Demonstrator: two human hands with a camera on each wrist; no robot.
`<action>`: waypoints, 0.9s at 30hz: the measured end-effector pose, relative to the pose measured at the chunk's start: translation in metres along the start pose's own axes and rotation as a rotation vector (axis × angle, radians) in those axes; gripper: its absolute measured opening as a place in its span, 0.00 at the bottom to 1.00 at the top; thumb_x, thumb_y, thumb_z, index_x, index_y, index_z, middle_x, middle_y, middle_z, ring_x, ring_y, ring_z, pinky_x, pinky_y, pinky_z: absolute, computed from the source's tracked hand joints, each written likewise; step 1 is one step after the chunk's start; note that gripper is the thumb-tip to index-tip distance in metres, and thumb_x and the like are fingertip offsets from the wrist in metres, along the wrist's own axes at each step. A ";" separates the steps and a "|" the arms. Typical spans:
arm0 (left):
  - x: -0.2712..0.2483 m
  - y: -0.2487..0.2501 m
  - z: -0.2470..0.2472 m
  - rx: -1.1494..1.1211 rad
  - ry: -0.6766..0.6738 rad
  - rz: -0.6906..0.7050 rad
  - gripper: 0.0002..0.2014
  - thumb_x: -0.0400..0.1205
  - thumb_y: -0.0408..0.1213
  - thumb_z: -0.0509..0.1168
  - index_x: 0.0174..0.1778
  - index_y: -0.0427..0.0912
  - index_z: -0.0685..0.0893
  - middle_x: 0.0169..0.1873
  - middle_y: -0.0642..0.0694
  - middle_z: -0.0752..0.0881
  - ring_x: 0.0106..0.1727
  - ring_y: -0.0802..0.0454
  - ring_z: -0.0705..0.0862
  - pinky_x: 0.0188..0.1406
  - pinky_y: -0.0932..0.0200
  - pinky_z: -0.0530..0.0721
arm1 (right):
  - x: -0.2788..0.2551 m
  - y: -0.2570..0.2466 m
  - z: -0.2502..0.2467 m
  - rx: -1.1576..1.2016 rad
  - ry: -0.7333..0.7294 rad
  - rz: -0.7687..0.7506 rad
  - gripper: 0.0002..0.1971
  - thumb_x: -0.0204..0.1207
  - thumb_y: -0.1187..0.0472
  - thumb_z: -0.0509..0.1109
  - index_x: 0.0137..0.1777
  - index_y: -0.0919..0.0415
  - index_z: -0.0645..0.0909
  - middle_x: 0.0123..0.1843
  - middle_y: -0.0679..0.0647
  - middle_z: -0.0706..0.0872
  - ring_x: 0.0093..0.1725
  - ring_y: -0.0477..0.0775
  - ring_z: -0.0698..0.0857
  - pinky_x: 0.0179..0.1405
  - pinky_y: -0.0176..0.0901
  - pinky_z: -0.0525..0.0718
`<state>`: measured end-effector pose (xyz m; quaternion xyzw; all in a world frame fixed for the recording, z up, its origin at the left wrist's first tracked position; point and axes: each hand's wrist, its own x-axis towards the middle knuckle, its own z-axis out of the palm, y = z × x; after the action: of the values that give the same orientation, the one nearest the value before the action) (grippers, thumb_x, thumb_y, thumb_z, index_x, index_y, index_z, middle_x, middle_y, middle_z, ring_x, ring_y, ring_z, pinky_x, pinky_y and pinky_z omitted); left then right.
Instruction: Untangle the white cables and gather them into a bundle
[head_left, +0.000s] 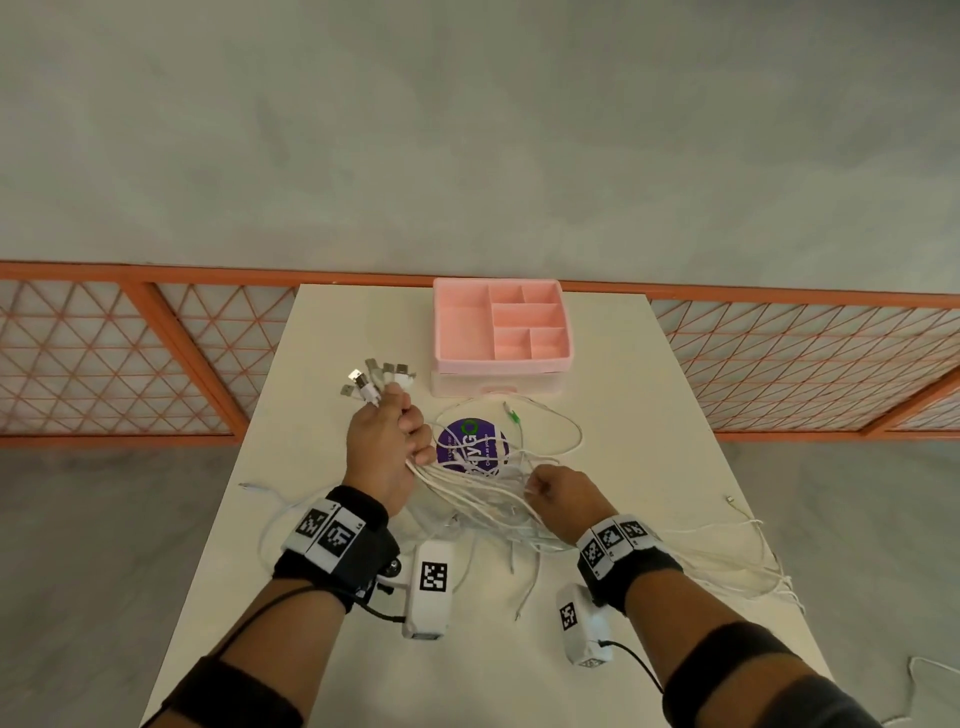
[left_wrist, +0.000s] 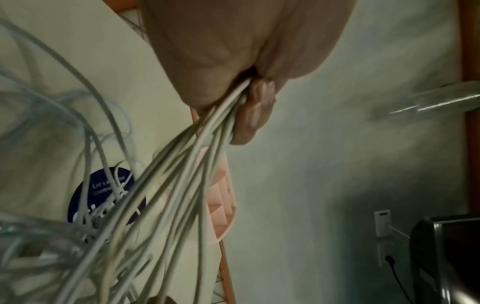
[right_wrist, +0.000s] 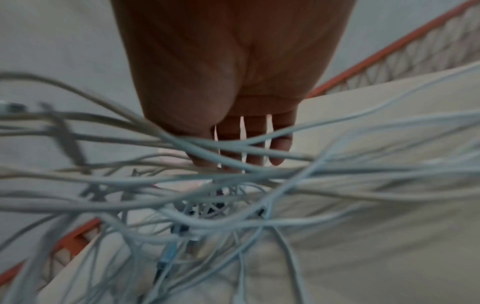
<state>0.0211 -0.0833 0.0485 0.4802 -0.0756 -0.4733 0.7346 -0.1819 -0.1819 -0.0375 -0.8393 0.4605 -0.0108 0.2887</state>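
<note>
My left hand (head_left: 392, 441) is raised over the white table (head_left: 639, 395) and grips a bunch of white cables (head_left: 483, 501) in its fist. Their USB plugs (head_left: 376, 382) fan out above the fist. In the left wrist view the strands (left_wrist: 182, 174) stream down out of my curled fingers (left_wrist: 258, 107) to a loose tangle. My right hand (head_left: 553, 493) is in that tangle, to the right and lower. In the right wrist view its fingers (right_wrist: 250, 148) are straight and spread, with strands (right_wrist: 233, 176) crossing in front of them; nothing is pinched that I can see.
A pink compartment organizer (head_left: 501, 325) stands at the table's far edge. A round purple sticker (head_left: 470, 447) lies under the cables, with a green-tipped plug (head_left: 513, 414) beside it. Some strands trail off the right table edge (head_left: 769, 571). An orange lattice railing (head_left: 104, 353) runs behind.
</note>
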 end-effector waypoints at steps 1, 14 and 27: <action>-0.001 0.002 0.001 0.038 -0.024 -0.006 0.18 0.92 0.44 0.54 0.35 0.45 0.72 0.20 0.53 0.67 0.17 0.58 0.63 0.17 0.66 0.63 | 0.000 0.003 -0.001 0.004 0.003 0.024 0.07 0.81 0.58 0.64 0.40 0.51 0.76 0.41 0.50 0.83 0.42 0.53 0.82 0.42 0.41 0.76; -0.008 -0.008 0.013 0.467 -0.225 0.157 0.18 0.83 0.40 0.71 0.42 0.26 0.76 0.25 0.45 0.62 0.23 0.52 0.59 0.24 0.57 0.59 | -0.005 -0.079 -0.088 1.030 0.062 -0.159 0.11 0.82 0.72 0.59 0.47 0.72 0.84 0.40 0.72 0.87 0.35 0.61 0.86 0.37 0.45 0.86; -0.015 -0.033 0.003 0.427 -0.302 0.011 0.18 0.82 0.43 0.70 0.48 0.26 0.83 0.18 0.53 0.70 0.21 0.55 0.60 0.21 0.62 0.63 | -0.014 -0.114 -0.121 1.262 0.243 -0.350 0.12 0.73 0.79 0.61 0.49 0.64 0.78 0.28 0.60 0.82 0.27 0.56 0.75 0.28 0.42 0.74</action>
<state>-0.0098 -0.0764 0.0295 0.5476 -0.2853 -0.5089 0.5997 -0.1367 -0.1820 0.1232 -0.5645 0.2522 -0.4194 0.6648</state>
